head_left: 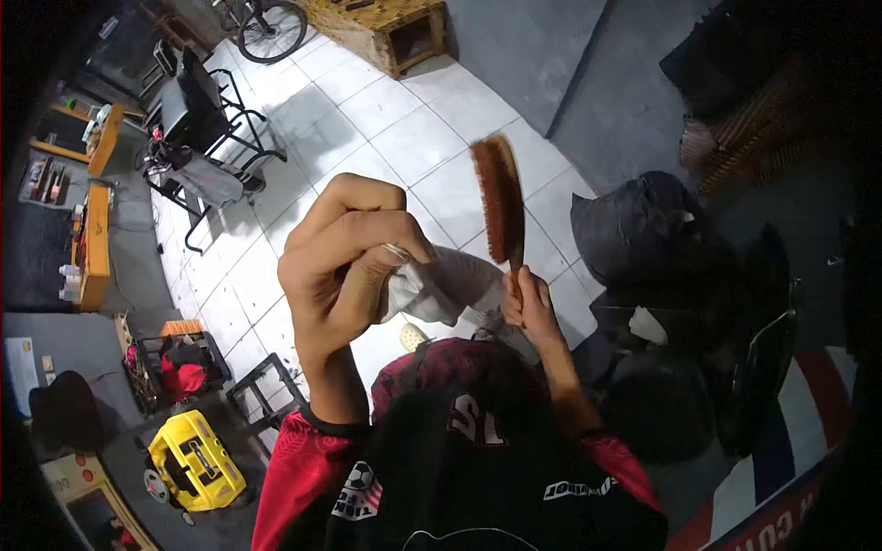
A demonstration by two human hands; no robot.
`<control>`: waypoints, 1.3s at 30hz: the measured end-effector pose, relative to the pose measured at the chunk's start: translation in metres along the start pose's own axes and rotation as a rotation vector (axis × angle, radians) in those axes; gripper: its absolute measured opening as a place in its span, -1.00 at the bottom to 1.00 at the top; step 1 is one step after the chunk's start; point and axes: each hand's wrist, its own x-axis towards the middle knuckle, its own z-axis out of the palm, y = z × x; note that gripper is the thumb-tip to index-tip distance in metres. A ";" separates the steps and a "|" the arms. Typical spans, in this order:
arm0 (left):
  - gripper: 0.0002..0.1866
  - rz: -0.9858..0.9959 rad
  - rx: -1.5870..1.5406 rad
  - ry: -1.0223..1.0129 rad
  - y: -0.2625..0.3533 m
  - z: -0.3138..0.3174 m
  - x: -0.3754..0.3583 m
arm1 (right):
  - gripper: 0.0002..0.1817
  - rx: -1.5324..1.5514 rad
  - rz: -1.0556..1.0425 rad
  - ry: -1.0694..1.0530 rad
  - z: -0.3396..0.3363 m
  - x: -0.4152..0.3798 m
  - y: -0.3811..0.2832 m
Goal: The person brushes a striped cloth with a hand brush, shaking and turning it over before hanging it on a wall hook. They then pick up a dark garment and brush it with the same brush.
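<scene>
My left hand point(344, 262) is raised close to the camera, its fingers curled and pinching a crumpled white tissue point(418, 292). The tissue hangs out past the thumb and fingertips, to the right of the fist. Lower and farther right, my right hand point(531, 301) is wrapped round the handle of a wooden brush point(501, 197). The brush stands upright in view, its reddish-brown bristles facing left toward the tissue. A gap separates brush and tissue.
White floor tiles point(377, 110) lie beyond my hands. A black chair point(197, 110) stands at the upper left, near orange wall shelves point(96, 248). A yellow toy car point(197, 459) sits lower left. Dark bundles point(638, 225) rest at right, and a wooden table point(390, 41) at the back.
</scene>
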 end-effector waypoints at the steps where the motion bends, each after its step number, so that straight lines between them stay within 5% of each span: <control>1: -0.92 -0.001 -0.016 0.003 -0.001 0.002 0.000 | -0.51 0.263 -0.003 -0.160 0.009 -0.004 -0.015; 3: -0.92 0.015 -0.009 0.033 -0.001 0.005 0.002 | -0.49 0.035 -0.185 -0.322 0.012 -0.001 -0.002; 5: -0.91 0.047 0.045 0.093 0.000 0.006 0.003 | -0.50 -0.239 -0.151 -0.339 0.005 0.007 0.026; 9: -0.82 0.133 -0.012 0.382 -0.003 -0.001 -0.003 | -0.49 -0.865 0.232 -0.137 -0.049 0.017 0.112; 13: -0.80 0.039 0.097 0.451 0.000 -0.001 -0.010 | -0.42 -1.321 0.535 -0.035 -0.105 0.003 0.191; 17: -0.88 0.087 0.405 0.302 -0.002 0.004 -0.010 | -0.44 -1.137 0.421 0.310 -0.092 0.007 0.155; 19: -0.89 0.076 0.459 0.253 0.000 0.007 -0.007 | -0.45 -1.089 0.137 0.482 -0.095 0.024 0.150; 21: -0.90 0.058 0.474 0.205 0.001 0.010 -0.006 | -0.49 -0.599 -0.059 0.444 -0.063 0.027 0.093; 23: -0.91 0.044 0.442 0.165 -0.003 0.015 -0.004 | -0.53 0.042 0.161 0.274 -0.004 0.002 -0.006; 25: -0.92 0.010 0.377 0.168 -0.005 0.026 -0.006 | -0.56 0.170 0.039 0.014 0.020 -0.010 -0.026; 27: -0.87 -0.046 0.432 0.100 0.004 0.033 -0.005 | -0.63 -0.030 -0.222 0.042 0.019 -0.006 0.032; 30: -0.82 0.132 0.529 0.204 0.001 0.026 -0.010 | -0.64 -0.592 -0.261 -0.045 0.008 0.004 0.072; 32: -0.77 0.256 0.680 0.215 0.003 0.008 -0.009 | -0.62 -0.898 -0.133 0.026 -0.016 0.009 0.105; 33: -0.83 0.174 0.489 0.454 0.001 0.012 -0.014 | -0.61 -1.047 -0.064 0.062 -0.029 0.008 0.121; 37: -0.73 0.154 0.283 0.728 0.011 0.002 -0.009 | -0.38 -1.403 0.597 0.111 -0.113 -0.014 0.210; 39: -0.78 0.058 0.351 0.683 0.016 -0.003 -0.009 | -0.37 -1.420 0.555 0.174 -0.123 -0.031 0.198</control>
